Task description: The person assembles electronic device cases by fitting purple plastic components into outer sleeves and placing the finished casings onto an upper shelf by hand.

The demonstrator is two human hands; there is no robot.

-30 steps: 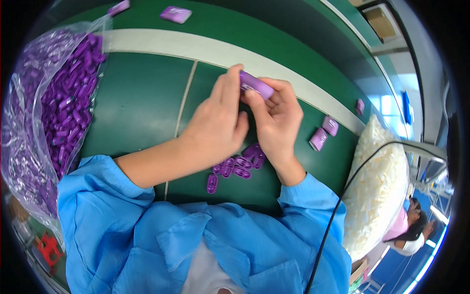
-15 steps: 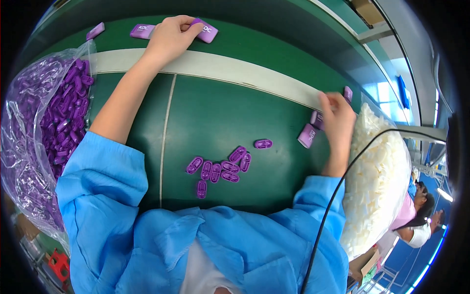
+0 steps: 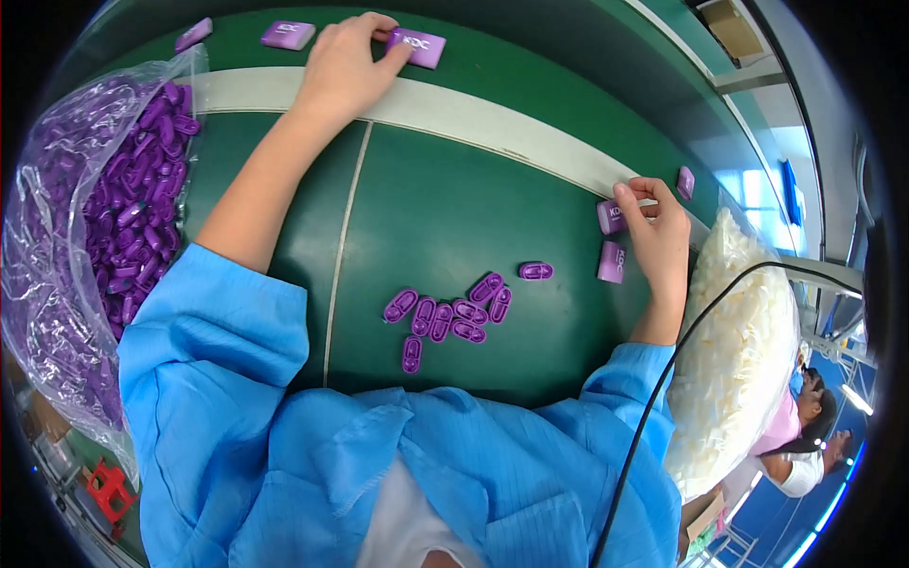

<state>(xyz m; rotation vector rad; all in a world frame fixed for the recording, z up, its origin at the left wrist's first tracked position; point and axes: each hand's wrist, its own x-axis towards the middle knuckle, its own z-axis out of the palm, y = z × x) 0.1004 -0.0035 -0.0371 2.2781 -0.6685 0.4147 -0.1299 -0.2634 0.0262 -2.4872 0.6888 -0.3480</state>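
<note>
My left hand (image 3: 348, 68) reaches over the pale strip, thumb and fingers closed at the left end of a purple rectangular block (image 3: 422, 49) with white lettering. At the right, my right hand (image 3: 660, 227) has its thumb and curled fingers at a similar purple block (image 3: 610, 217); its hold is partly hidden. Just below lies another purple block (image 3: 611, 262), apart from the fingers. Between my forearms, several small oval purple plastic pieces (image 3: 440, 322) lie in a loose cluster, and one oval piece (image 3: 536, 272) sits apart from them.
A clear bag (image 3: 57, 218) of purple pieces stands at the left, a bag of white pieces (image 3: 734, 350) at the right. More blocks (image 3: 288, 35) lie beyond the pale strip (image 3: 473, 123). A black cable (image 3: 653, 398) crosses my right sleeve. A person (image 3: 795, 426) is at the far right.
The view has shifted, moving the scene slightly right and up. The block at my left hand now lies flatter. The block at my right hand has moved left, away from the lower one.
</note>
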